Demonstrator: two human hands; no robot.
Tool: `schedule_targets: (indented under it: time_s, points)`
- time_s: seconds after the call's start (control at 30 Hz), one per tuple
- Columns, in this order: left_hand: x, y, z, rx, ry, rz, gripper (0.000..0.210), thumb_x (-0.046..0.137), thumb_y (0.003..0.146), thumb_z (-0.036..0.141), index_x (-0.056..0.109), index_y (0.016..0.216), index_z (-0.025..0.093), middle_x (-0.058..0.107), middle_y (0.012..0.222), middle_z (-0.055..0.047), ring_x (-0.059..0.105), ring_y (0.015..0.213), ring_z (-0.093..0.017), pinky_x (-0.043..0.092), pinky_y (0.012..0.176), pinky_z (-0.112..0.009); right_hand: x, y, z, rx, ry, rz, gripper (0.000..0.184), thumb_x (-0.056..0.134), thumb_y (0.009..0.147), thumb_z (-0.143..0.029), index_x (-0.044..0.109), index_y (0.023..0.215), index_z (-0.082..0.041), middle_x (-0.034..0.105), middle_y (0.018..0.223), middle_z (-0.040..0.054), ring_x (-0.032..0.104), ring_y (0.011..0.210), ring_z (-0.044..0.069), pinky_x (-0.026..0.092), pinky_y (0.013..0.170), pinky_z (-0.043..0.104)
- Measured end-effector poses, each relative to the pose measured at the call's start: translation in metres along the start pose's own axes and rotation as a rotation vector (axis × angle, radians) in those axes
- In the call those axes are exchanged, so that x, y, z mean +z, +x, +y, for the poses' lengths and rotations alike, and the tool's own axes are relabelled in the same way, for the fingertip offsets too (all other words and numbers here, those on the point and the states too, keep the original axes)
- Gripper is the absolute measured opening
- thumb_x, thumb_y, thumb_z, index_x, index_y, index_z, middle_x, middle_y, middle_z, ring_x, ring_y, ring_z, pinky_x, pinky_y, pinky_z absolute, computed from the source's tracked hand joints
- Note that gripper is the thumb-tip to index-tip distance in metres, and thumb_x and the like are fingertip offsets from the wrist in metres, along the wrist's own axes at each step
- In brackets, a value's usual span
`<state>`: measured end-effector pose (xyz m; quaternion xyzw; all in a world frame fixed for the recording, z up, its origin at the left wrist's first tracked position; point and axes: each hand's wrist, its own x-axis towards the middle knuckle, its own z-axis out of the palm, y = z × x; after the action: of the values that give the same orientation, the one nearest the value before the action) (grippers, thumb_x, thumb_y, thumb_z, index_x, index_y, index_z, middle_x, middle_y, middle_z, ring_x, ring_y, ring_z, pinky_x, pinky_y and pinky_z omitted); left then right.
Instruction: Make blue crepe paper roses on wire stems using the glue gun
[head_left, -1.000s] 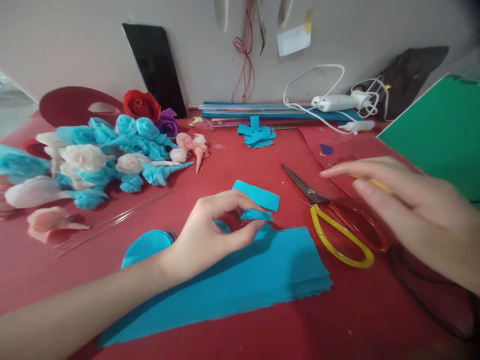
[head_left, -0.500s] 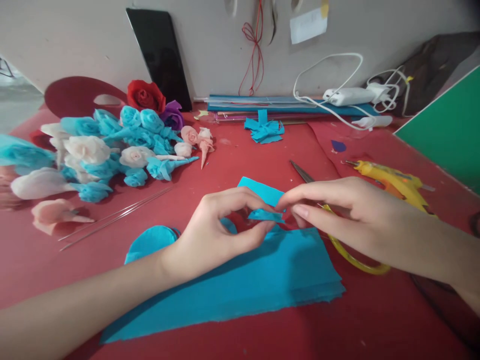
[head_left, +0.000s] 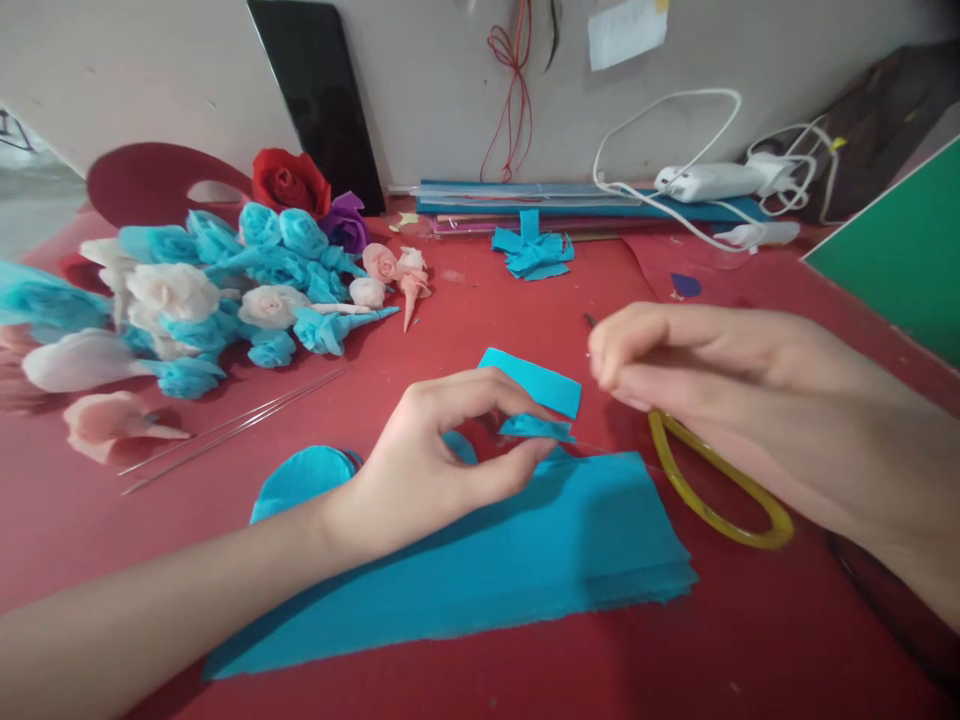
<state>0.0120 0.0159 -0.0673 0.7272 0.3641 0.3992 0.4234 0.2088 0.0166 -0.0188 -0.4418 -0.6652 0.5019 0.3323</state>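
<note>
My left hand (head_left: 442,460) pinches a small gathered piece of blue crepe paper (head_left: 536,428) between thumb and fingers. A thin strand, wire or thread, seems to run right from it. My right hand (head_left: 675,365) is raised to the right, fingers pressed together; whatever they hold is hidden. Below it lie scissors, their yellow handle (head_left: 720,490) showing and the blades mostly covered. Under my left hand spreads a stack of blue crepe paper sheets (head_left: 465,580). Round-cut blue pieces (head_left: 304,475) lie by my left wrist, and a blue rectangle (head_left: 536,382) lies just beyond my fingers.
Blue, white and pink paper flowers (head_left: 176,292) are heaped at the left, near thin metal wires (head_left: 240,425). Blue paper strips (head_left: 532,250) lie farther back. A dark tablet-like panel (head_left: 319,110) leans on the wall. A white power strip (head_left: 705,182) with cables sits at back right.
My right hand has moved away from the paper, up and to the right, now covering the yellow glue gun and most of the scissor blades. My left hand keeps its pinch in place.
</note>
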Motion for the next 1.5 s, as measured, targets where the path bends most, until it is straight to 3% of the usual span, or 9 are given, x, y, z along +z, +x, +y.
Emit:
schedule_targets:
  time_s: [0.07,0.2,0.33,0.43,0.53,0.7,0.93,1.23,1.5]
  points:
    - [0.0,0.0,0.0,0.006,-0.003,0.002,0.007,0.066,0.074,0.014,0.068,0.081,0.014,0.069,0.08,-0.003,0.065,0.072,-0.014,0.053,0.061,-0.023,-0.002,0.002,0.0,0.058,0.294,-0.062,0.017,0.051,0.09,-0.021,0.063,0.079,-0.023,0.061,0.087,-0.0029,0.058,0.083,0.007,0.05,0.072,0.013]
    - [0.0,0.001,0.0,0.006,0.01,-0.014,0.01,0.065,0.075,0.012,0.068,0.084,0.015,0.07,0.083,-0.002,0.066,0.074,-0.014,0.052,0.061,-0.021,-0.011,0.008,0.004,0.111,0.59,-0.009,0.029,0.044,0.091,-0.017,0.055,0.064,-0.017,0.031,0.056,-0.003,0.037,0.048,0.005,0.041,0.046,0.014]
    - [0.0,0.001,0.0,0.008,0.006,-0.009,0.009,0.065,0.075,0.012,0.068,0.083,0.015,0.07,0.081,-0.001,0.065,0.072,-0.013,0.051,0.059,-0.02,-0.016,0.01,0.008,0.06,0.207,0.224,0.013,0.052,0.086,-0.018,0.057,0.074,-0.02,0.027,0.054,-0.0044,0.025,0.045,0.005,0.025,0.036,0.015]
    - [0.0,0.001,0.0,-0.003,-0.022,-0.024,0.006,0.064,0.075,0.013,0.067,0.081,0.013,0.07,0.081,-0.003,0.065,0.074,-0.015,0.051,0.061,-0.022,-0.01,0.006,0.007,0.017,-0.271,0.136,0.009,0.056,0.086,-0.03,0.061,0.08,-0.025,0.044,0.051,-0.0043,0.033,0.043,0.005,0.023,0.035,0.015]
    - [0.0,0.0,0.0,-0.013,-0.027,-0.026,0.007,0.064,0.076,0.015,0.067,0.081,0.011,0.07,0.082,-0.006,0.066,0.077,-0.016,0.052,0.061,-0.023,-0.002,0.002,0.005,-0.027,-0.473,0.053,0.014,0.054,0.085,-0.033,0.064,0.078,-0.026,0.055,0.056,-0.0032,0.038,0.041,0.006,0.025,0.033,0.016]
    - [0.001,0.0,-0.002,-0.019,-0.026,-0.021,0.008,0.065,0.075,0.016,0.067,0.08,0.011,0.069,0.081,-0.007,0.067,0.078,-0.017,0.051,0.06,-0.023,0.005,0.001,0.006,0.027,-0.471,0.001,0.017,0.052,0.083,-0.034,0.065,0.075,-0.027,0.061,0.061,-0.0017,0.049,0.05,0.011,0.025,0.033,0.018]
    - [0.001,0.001,0.0,-0.031,-0.029,0.002,0.007,0.066,0.073,0.014,0.067,0.08,0.013,0.07,0.081,-0.005,0.066,0.074,-0.016,0.051,0.059,-0.023,0.005,-0.001,0.006,0.147,-0.384,-0.088,0.017,0.051,0.083,-0.035,0.066,0.079,-0.027,0.061,0.056,-0.0014,0.048,0.049,0.012,0.023,0.034,0.02]
    - [0.0,0.001,0.001,-0.045,-0.022,-0.011,0.009,0.065,0.074,0.014,0.067,0.081,0.01,0.069,0.08,-0.006,0.065,0.072,-0.014,0.05,0.059,-0.022,0.003,0.0,0.004,0.125,-0.451,-0.101,0.021,0.049,0.086,-0.039,0.065,0.084,-0.025,0.061,0.06,0.0011,0.056,0.056,0.015,0.025,0.036,0.021]
    - [0.001,0.001,0.002,-0.051,-0.031,-0.019,0.007,0.065,0.074,0.015,0.067,0.08,0.012,0.069,0.08,-0.004,0.064,0.072,-0.014,0.049,0.059,-0.021,0.005,-0.004,0.003,0.053,-0.473,-0.074,0.019,0.051,0.086,-0.035,0.065,0.083,-0.024,0.058,0.058,-0.0007,0.049,0.047,0.01,0.029,0.035,0.018]
